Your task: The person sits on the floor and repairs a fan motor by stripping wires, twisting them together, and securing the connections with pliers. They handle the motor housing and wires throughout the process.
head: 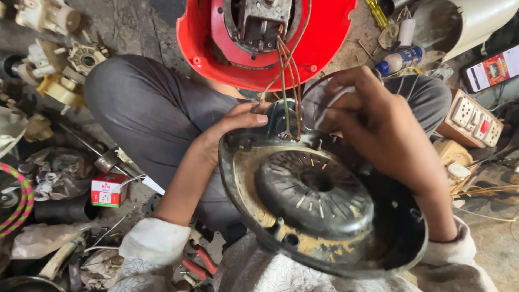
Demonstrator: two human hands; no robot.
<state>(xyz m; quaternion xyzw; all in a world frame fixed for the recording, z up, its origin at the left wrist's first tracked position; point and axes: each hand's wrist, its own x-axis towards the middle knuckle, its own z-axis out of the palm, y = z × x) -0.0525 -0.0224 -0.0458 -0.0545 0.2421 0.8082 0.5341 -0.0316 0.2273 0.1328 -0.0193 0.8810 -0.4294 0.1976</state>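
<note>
A round black appliance base (319,205), dirty, with a vented centre dome, rests tilted on my lap. My left hand (232,127) grips its far rim, thumb along the edge. My right hand (367,116) is curled at the top of the base, fingers on a grey cable and a bunch of thin brown wires (289,81). Those wires run up to a red housing (324,43) with a metal motor (262,21) inside, lying on the floor ahead.
Red-handled pliers (197,262) lie by my left knee. A small red-and-white box (108,189) and scrap parts sit at left. At right are a power strip (473,119), a phone (492,67), a blue bottle (403,58) and a white cylindrical casing (465,21).
</note>
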